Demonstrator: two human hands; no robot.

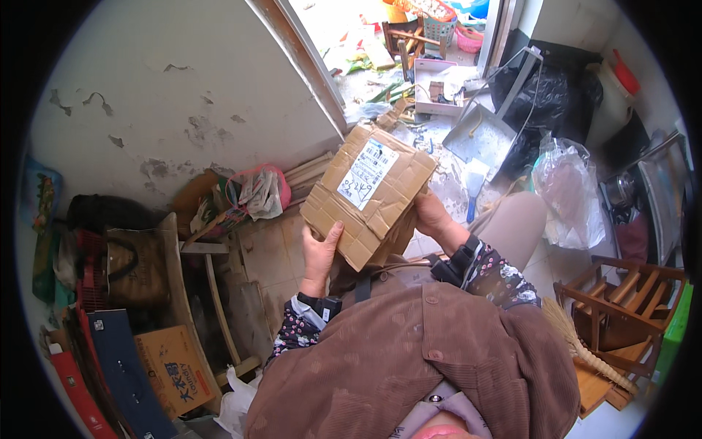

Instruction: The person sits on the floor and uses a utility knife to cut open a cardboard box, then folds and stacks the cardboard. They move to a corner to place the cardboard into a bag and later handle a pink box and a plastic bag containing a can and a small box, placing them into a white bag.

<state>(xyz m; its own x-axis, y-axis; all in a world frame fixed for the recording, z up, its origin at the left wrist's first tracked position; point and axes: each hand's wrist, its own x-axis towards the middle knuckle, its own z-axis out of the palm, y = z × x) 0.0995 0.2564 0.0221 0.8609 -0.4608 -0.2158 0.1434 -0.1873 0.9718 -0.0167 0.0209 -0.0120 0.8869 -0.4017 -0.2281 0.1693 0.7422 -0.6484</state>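
Observation:
A worn cardboard box [334, 206] is held up in front of my lap, tilted, with creased sides. A white label [368, 173] with print and handwriting is stuck to its top face. My left hand [319, 252] grips the near left edge, thumb on the top face and fingers underneath. On the right side, my right hand [436, 214] holds the box, its fingertips hidden behind the cardboard. Beyond the right hand, a scraper [474, 186] with a blue handle lies on the littered floor, close to my knee.
A metal dustpan [480, 134] stands ahead, beside black plastic bags [540, 96]. Clear plastic bag [569, 192] and wooden stools [622, 307] are at right, with a straw whisk broom [584, 351]. A wooden frame [216, 296] and flat boxes [127, 373] crowd the left. Litter covers the doorway floor.

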